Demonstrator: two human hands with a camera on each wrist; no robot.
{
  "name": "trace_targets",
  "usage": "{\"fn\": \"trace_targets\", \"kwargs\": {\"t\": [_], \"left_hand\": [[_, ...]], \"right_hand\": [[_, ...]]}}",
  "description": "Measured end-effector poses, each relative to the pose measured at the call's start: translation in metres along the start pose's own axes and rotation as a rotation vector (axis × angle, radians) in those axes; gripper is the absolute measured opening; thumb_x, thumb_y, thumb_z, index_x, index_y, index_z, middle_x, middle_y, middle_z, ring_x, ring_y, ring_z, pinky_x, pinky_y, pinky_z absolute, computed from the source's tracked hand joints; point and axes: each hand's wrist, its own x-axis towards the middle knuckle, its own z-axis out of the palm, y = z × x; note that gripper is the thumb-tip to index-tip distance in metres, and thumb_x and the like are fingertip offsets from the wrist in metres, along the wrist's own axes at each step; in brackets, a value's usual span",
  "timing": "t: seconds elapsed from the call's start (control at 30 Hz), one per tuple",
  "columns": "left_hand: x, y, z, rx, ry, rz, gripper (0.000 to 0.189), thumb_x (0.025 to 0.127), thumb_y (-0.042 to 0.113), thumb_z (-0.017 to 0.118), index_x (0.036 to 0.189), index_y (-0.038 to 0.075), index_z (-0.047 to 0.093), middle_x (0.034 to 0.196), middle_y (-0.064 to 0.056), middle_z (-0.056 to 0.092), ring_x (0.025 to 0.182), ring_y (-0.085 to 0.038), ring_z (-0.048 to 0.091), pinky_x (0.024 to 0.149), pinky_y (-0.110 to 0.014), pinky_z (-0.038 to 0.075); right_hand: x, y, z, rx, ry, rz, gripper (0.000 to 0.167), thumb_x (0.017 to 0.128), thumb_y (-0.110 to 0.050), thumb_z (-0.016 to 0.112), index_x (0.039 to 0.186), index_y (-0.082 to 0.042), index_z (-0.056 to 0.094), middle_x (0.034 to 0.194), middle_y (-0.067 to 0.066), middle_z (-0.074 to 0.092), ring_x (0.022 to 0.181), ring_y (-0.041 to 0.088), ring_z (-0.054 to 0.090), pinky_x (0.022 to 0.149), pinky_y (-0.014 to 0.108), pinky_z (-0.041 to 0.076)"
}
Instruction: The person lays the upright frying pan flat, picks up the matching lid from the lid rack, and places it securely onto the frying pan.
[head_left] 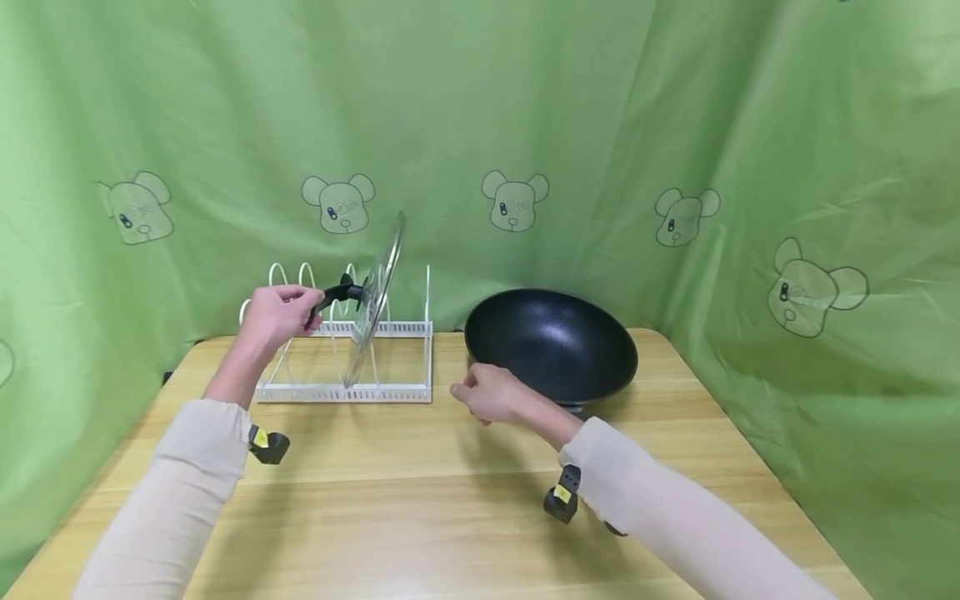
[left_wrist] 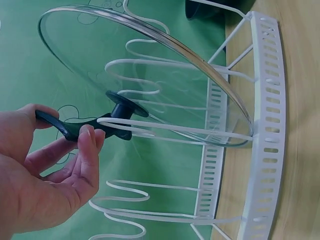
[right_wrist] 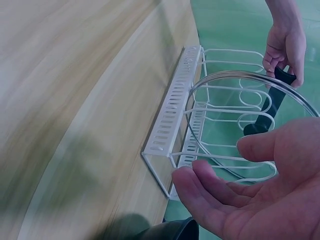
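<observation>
A round glass lid (head_left: 377, 292) with a steel rim and a black handle (left_wrist: 85, 127) stands on edge, tilted, between the wire dividers of a white rack (head_left: 345, 393). My left hand (head_left: 281, 315) pinches the handle with thumb and fingers. In the left wrist view the lid's lower rim sits right at the rack's slotted front rail. My right hand (head_left: 491, 393) holds nothing, its fingers loosely bent, in front of the left side of a black wok (head_left: 551, 346). The right wrist view shows its thumb apart from the fingers (right_wrist: 190, 187), with the rack beyond.
The wok rests at the back right of the wooden table (head_left: 390, 500), its inside facing forward and up. A green curtain (head_left: 450, 125) with bear-head outlines hangs behind and along both sides. The rack stands at the table's back left, close to the curtain.
</observation>
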Motion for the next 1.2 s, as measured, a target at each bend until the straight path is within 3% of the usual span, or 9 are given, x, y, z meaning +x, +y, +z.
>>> {"fn": "trace_targets", "kwargs": {"t": [0.2, 0.37, 0.5, 0.7, 0.77, 0.87, 1.0, 1.07, 1.2], "left_hand": [[-0.001, 0.0, -0.003, 0.035, -0.045, 0.022, 0.047, 0.104, 0.033, 0.057, 0.135, -0.002, 0.059, 0.09, -0.002, 0.067, 0.077, -0.007, 0.067, 0.08, -0.024, 0.064], [-0.002, -0.004, -0.008, 0.103, -0.043, 0.014, 0.062, 0.105, 0.05, 0.049, 0.141, -0.001, 0.054, 0.105, -0.016, 0.066, 0.08, -0.009, 0.066, 0.082, -0.024, 0.064], [-0.004, -0.01, -0.018, 0.109, 0.063, -0.001, 0.064, 0.106, 0.05, 0.045, 0.146, 0.0, 0.05, 0.12, -0.026, 0.065, 0.081, -0.009, 0.066, 0.075, -0.018, 0.062], [-0.003, -0.023, -0.036, 0.17, 0.292, -0.054, 0.048, 0.105, 0.037, 0.05, 0.138, 0.004, 0.057, 0.124, -0.018, 0.064, 0.079, -0.011, 0.057, 0.06, -0.018, 0.052], [-0.002, -0.026, -0.037, 0.199, 0.344, -0.069, 0.044, 0.104, 0.031, 0.051, 0.138, 0.004, 0.057, 0.126, -0.017, 0.062, 0.084, -0.016, 0.055, 0.062, -0.022, 0.05], [0.0, -0.029, -0.038, 0.226, 0.389, -0.079, 0.044, 0.103, 0.024, 0.048, 0.142, 0.004, 0.054, 0.13, -0.019, 0.061, 0.101, -0.026, 0.057, 0.079, -0.03, 0.053], [0.005, -0.031, -0.04, 0.256, 0.395, -0.066, 0.046, 0.104, 0.022, 0.044, 0.145, 0.004, 0.051, 0.135, -0.021, 0.059, 0.122, -0.037, 0.052, 0.103, -0.049, 0.049], [0.006, -0.032, -0.042, 0.273, 0.371, -0.069, 0.048, 0.105, 0.024, 0.042, 0.147, 0.002, 0.048, 0.14, -0.024, 0.057, 0.128, -0.041, 0.047, 0.109, -0.057, 0.044], [0.01, -0.038, -0.046, 0.276, 0.292, -0.104, 0.05, 0.108, 0.025, 0.033, 0.148, -0.002, 0.044, 0.144, -0.028, 0.053, 0.124, -0.042, 0.049, 0.101, -0.053, 0.051]], "right_hand": [[0.003, -0.01, 0.0, 0.002, 0.023, -0.054, 0.03, 0.105, -0.032, 0.053, 0.106, -0.004, 0.061, 0.06, 0.003, 0.058, 0.061, 0.015, 0.057, 0.062, 0.026, 0.045], [0.006, -0.026, -0.001, 0.016, 0.04, -0.104, 0.03, 0.105, -0.031, 0.053, 0.103, -0.003, 0.062, 0.06, 0.002, 0.058, 0.059, 0.014, 0.056, 0.058, 0.025, 0.045], [0.008, -0.04, -0.005, 0.029, 0.051, -0.139, 0.029, 0.105, -0.031, 0.052, 0.103, -0.004, 0.063, 0.063, 0.001, 0.06, 0.06, 0.013, 0.057, 0.059, 0.024, 0.047], [0.012, -0.054, -0.008, 0.037, 0.057, -0.164, 0.026, 0.105, -0.029, 0.052, 0.105, -0.004, 0.062, 0.069, 0.009, 0.066, 0.062, 0.015, 0.062, 0.059, 0.025, 0.049], [0.011, -0.055, -0.009, 0.039, 0.052, -0.16, 0.026, 0.105, -0.029, 0.052, 0.106, -0.004, 0.062, 0.07, 0.01, 0.067, 0.063, 0.015, 0.062, 0.059, 0.025, 0.049], [0.011, -0.055, -0.008, 0.041, 0.047, -0.159, 0.026, 0.105, -0.029, 0.053, 0.106, -0.005, 0.062, 0.067, 0.007, 0.065, 0.063, 0.015, 0.062, 0.059, 0.025, 0.048], [0.011, -0.055, -0.006, 0.047, 0.042, -0.157, 0.026, 0.106, -0.029, 0.052, 0.105, -0.004, 0.061, 0.062, 0.002, 0.059, 0.062, 0.015, 0.06, 0.058, 0.025, 0.047], [0.012, -0.054, -0.005, 0.049, 0.036, -0.156, 0.027, 0.106, -0.029, 0.052, 0.105, -0.005, 0.062, 0.062, 0.001, 0.059, 0.062, 0.015, 0.06, 0.058, 0.025, 0.047], [0.01, -0.052, -0.005, 0.047, 0.032, -0.156, 0.027, 0.106, -0.029, 0.051, 0.103, -0.005, 0.062, 0.064, 0.003, 0.06, 0.063, 0.016, 0.062, 0.057, 0.024, 0.048]]}}
